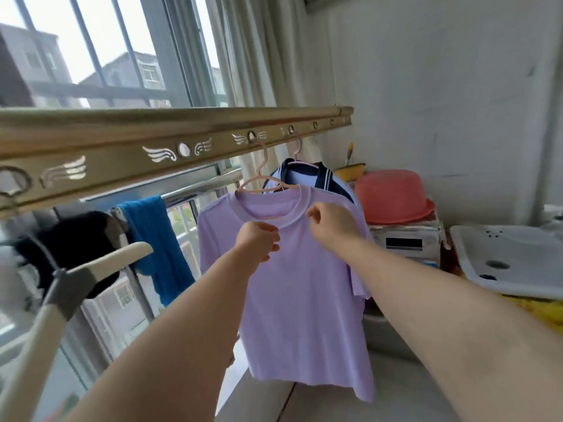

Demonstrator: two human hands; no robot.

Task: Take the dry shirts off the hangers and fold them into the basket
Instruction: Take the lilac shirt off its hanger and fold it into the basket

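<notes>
While the lilac T-shirt (298, 284) hangs on its thin pink hanger (259, 175) from the gold rail (152, 141), both hands are up at the neckline. The left hand (259, 242) has its fingers curled, pinching the front of the ribbed collar. The right hand (329, 222) pinches the collar just beside it, fingers curled too. Fabric looks thin and soft, hem a bit wavy. The rail's shiny metal, with round holes and cut-out wing shapes. Behind hangs a pale blue shirt (307, 175) with a navy striped collar. Further right, an upturned coral plastic basin (393, 196) sits on a box (405, 236) whose label is too blurred to read.
</notes>
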